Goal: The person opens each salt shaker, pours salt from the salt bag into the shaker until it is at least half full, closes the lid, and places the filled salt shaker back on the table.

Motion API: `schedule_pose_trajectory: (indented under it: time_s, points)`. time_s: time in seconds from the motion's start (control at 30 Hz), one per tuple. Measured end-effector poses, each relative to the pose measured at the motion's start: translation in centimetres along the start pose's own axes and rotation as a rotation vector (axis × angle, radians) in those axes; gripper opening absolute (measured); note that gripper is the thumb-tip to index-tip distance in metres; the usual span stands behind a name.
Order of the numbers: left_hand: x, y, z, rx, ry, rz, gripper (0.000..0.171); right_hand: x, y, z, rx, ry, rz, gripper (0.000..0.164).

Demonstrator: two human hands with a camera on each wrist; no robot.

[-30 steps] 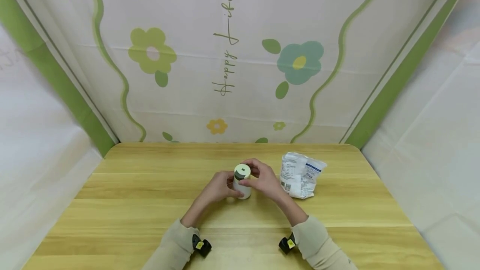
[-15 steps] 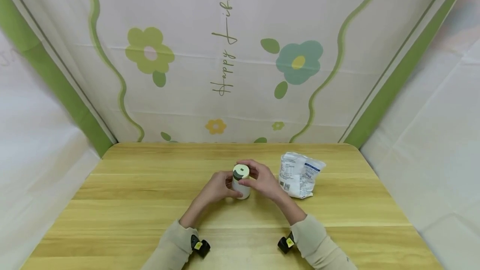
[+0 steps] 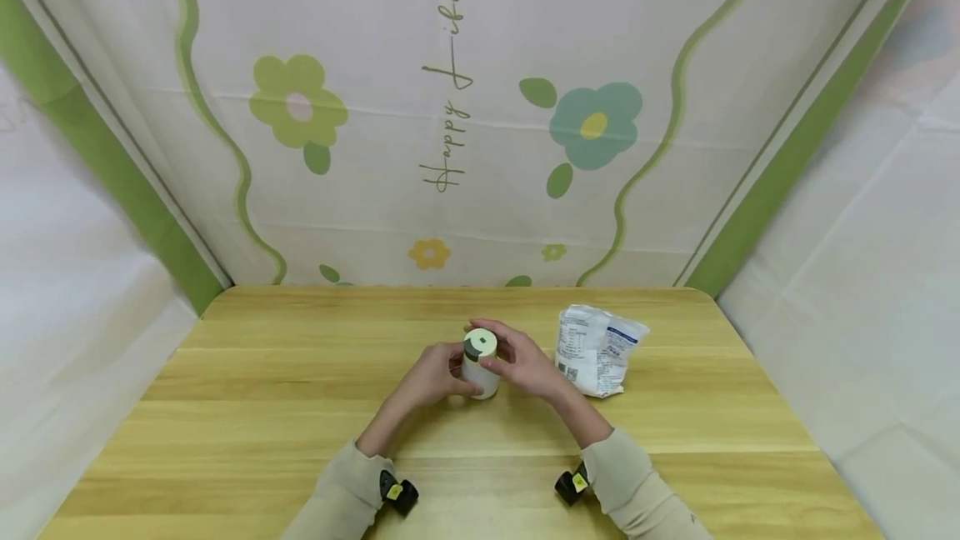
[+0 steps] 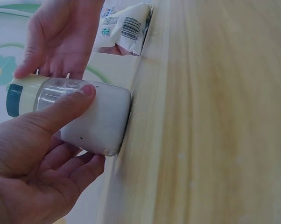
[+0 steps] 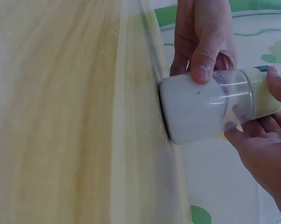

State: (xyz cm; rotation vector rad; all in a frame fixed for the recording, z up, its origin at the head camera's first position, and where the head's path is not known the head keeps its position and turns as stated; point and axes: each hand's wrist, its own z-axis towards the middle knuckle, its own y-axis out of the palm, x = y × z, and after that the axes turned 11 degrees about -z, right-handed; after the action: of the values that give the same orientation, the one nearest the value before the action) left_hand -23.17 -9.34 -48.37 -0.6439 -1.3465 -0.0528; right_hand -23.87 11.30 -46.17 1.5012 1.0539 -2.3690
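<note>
A clear seasoning jar (image 5: 196, 109) filled with white powder stands upright on the wooden table. Its pale yellow lid (image 3: 486, 337) has a dark green section and a small dark square on top. My left hand (image 3: 435, 373) grips the lower body, thumb on the near side and fingers round behind. Up at the lid, my right hand (image 3: 525, 361) holds on with its thumb in front and fingers wrapped round the far side. In the left wrist view, the white level (image 4: 101, 119) reaches most of the way up the clear wall.
A crumpled white printed bag (image 3: 598, 348) with blue lettering stands to the right of the jar, close to my right hand. The wooden table (image 3: 300, 407) ends at a flower-printed cloth (image 3: 360, 215) behind, and more cloth hangs on both sides.
My right hand's fingers have crept a little further round the back of the lid. The left hand keeps its grip on the body, and the head view has shifted slightly.
</note>
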Motion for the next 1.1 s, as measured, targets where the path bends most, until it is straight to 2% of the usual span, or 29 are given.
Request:
schedule_pose_trajectory:
  time_s: [0.17, 0.33, 0.6, 0.67, 0.8, 0.93, 1.1]
  points:
    - [-0.07, 0.02, 0.05, 0.008, 0.0, 0.009, 0.049, 0.0, 0.3, -0.09, 0.07, 0.045, -0.042, 0.051]
    - [0.04, -0.09, 0.03, 0.008, 0.003, -0.009, 0.045, -0.36, 0.72, -0.12, 0.133, 0.11, -0.035, 0.053]
    - [0.01, -0.05, 0.05, -0.009, 0.0, -0.003, 0.047, -0.26, 0.22, -0.07, 0.024, 0.023, -0.009, 0.062]
    - [-0.08, 0.0, 0.07, -0.009, -0.002, -0.001, 0.048, -0.31, 0.14, -0.12, 0.033, 0.03, -0.019, 0.059]
    - [-0.08, 0.08, 0.12, -0.002, -0.005, -0.011, 0.048, -0.25, 0.37, -0.19, 0.103, 0.087, -0.053, 0.051]
    - [0.01, 0.08, 0.08, 0.004, -0.002, -0.012, 0.046, -0.34, 0.82, -0.17, 0.159, 0.147, -0.044, 0.05]
    - [0.08, 0.0, -0.08, -0.002, 0.007, -0.01, 0.048, -0.28, 0.67, -0.13, 0.1, 0.092, -0.022, 0.066]
